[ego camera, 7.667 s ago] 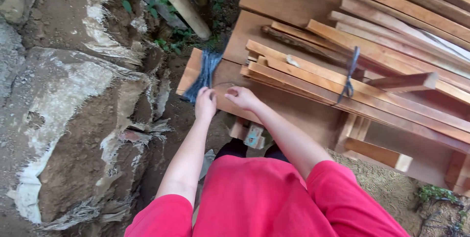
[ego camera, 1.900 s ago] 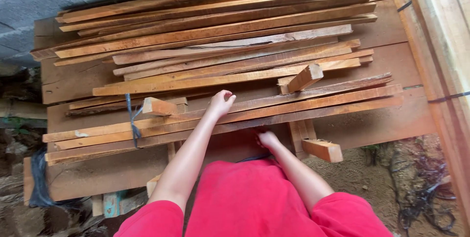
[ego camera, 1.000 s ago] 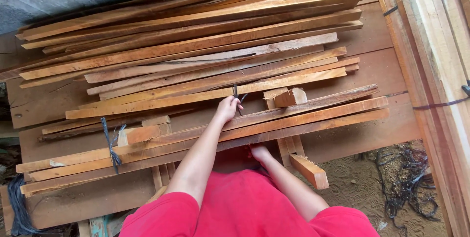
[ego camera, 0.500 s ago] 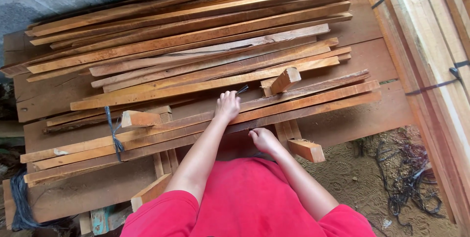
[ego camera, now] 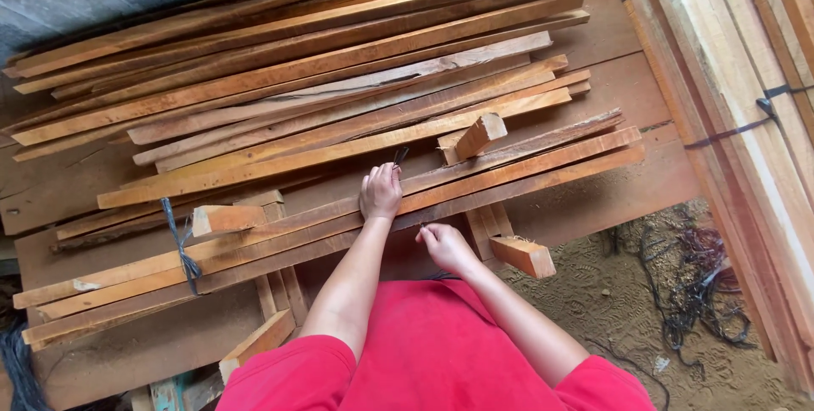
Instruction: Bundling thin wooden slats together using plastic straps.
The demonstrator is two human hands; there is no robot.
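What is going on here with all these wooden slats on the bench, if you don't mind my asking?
A person in a red top is bundling long wooden slats on a wooden bench. The left hand rests on top of the front bundle, pinching a dark tie strap that sticks up past the fingers. The right hand is at the bundle's near edge, low down. Further left, the same bundle already carries a knotted tie. Loose slats lie piled behind.

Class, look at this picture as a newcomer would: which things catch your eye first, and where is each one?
The heap of long wooden slats fills the upper middle. In front of it, the left hand rests on a bundle of slats, its fingers closed on a dark strap end, while the right hand works at the bundle's near edge. A dark tie already binds the bundle at the left.
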